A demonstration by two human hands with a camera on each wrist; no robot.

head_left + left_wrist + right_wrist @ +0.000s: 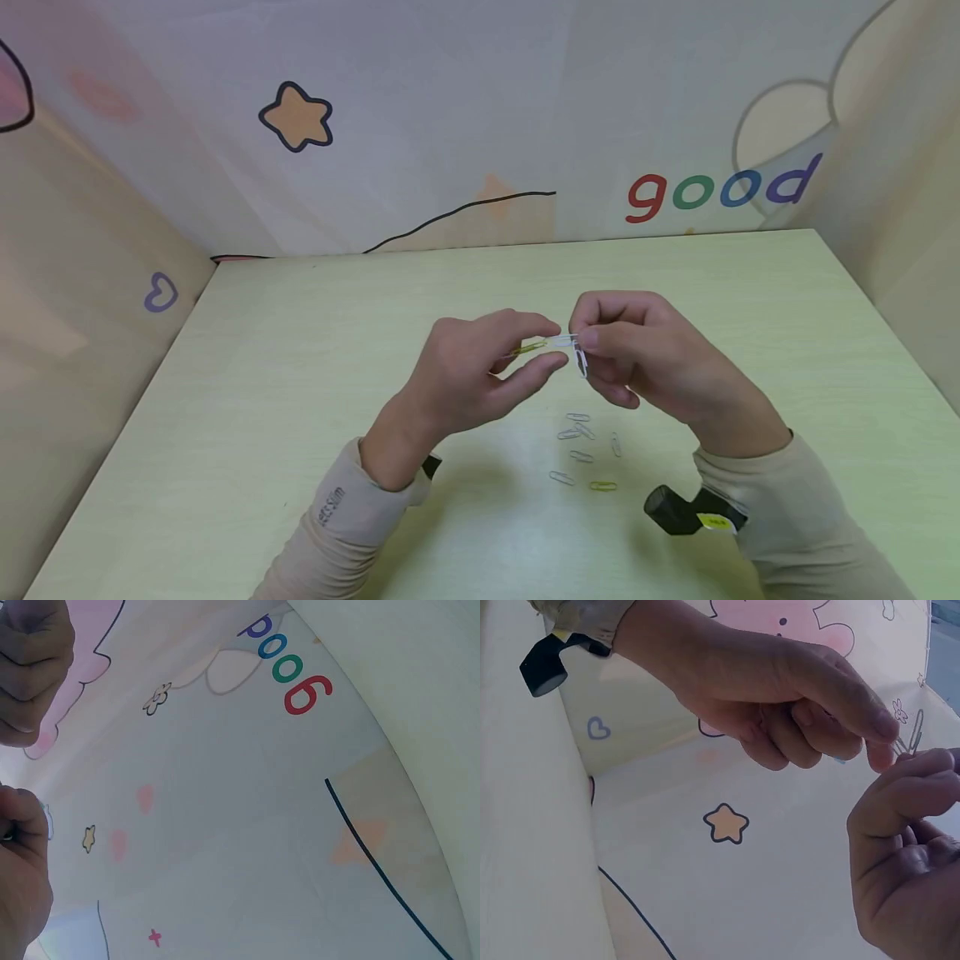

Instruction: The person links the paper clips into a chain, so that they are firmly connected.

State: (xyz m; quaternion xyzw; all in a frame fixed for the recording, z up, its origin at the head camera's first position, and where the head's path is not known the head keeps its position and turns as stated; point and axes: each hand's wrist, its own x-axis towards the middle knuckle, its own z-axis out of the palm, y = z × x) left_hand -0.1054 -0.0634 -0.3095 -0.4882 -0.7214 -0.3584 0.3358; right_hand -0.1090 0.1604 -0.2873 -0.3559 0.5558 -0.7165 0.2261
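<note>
Both hands are raised above the table, close together, with a short chain of linked paper clips between them. My left hand (pixel 472 367) holds the end with a yellow paper clip (pixel 530 347), thumb and index finger spread apart around it. A white paper clip (pixel 560 341) bridges the gap to my right hand (pixel 648 350), whose thumb and index finger pinch it. Another white paper clip (pixel 581 360) hangs down at the right fingertips. In the right wrist view a clip (pixel 916 732) sticks out between the hands; the left wrist view shows only parts of both hands.
Several loose silver paper clips (pixel 581 457) and one yellow paper clip (pixel 603 486) lie scattered on the pale table (pixel 300 417) below the hands. A printed cloth wall (pixel 450 125) rises behind the table and along its sides.
</note>
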